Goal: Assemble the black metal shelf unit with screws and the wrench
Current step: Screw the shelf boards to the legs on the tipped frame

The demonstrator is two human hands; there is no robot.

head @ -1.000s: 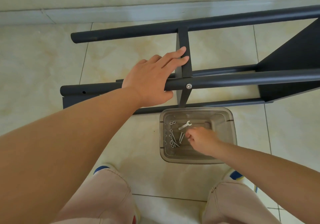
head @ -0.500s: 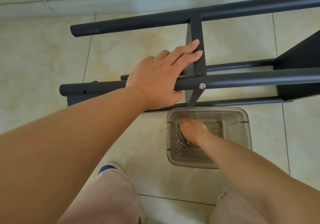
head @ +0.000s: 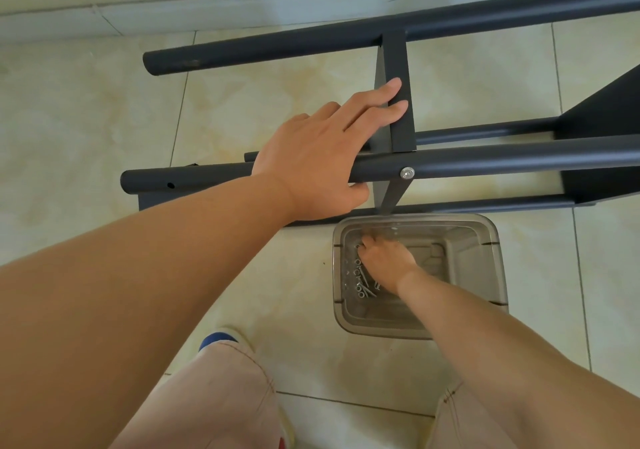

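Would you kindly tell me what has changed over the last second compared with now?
The right hand moved from the middle of the clear plastic bin to its far-left corner, covering the small wrench; whether it holds anything is hidden. The left hand stayed resting on the black metal shelf frame, the loose screws unmoved.

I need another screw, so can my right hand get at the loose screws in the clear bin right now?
Probably yes: the right hand is already down inside the open-topped clear bin, beside the loose screws, nothing between them.

Bare forearms, pale pink trousers [head: 221, 400], and a blue-toed white shoe [head: 221, 339].
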